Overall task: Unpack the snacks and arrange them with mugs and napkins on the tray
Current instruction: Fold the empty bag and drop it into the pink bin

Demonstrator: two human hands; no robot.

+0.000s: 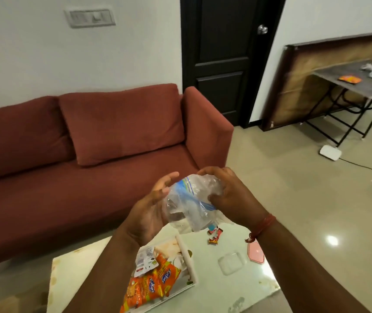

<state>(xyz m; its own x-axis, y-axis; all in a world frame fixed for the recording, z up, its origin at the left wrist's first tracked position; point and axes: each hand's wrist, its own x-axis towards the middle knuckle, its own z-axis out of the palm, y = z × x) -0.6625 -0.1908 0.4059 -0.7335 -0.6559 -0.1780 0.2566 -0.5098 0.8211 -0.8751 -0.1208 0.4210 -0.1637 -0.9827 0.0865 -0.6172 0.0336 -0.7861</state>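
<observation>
Both hands hold a crumpled clear zip bag (189, 202) with a blue seal strip, raised above the table. My left hand (151, 211) cups it from the left with fingers spread. My right hand (228, 190) grips its right side and top. Below, a white tray (189, 260) lies on the table with orange snack packets (151, 288) and a small white packet (144, 260) on it. A small red wrapped snack (214, 236) lies on the table right of the tray. No mugs or napkins are in view.
The pale glossy table (237, 288) also carries a pink object (256, 251) at its right edge. A red sofa (90, 150) stands close behind. A folding side table (356, 80) with small items is far right, and a white device (330, 152) lies on the floor.
</observation>
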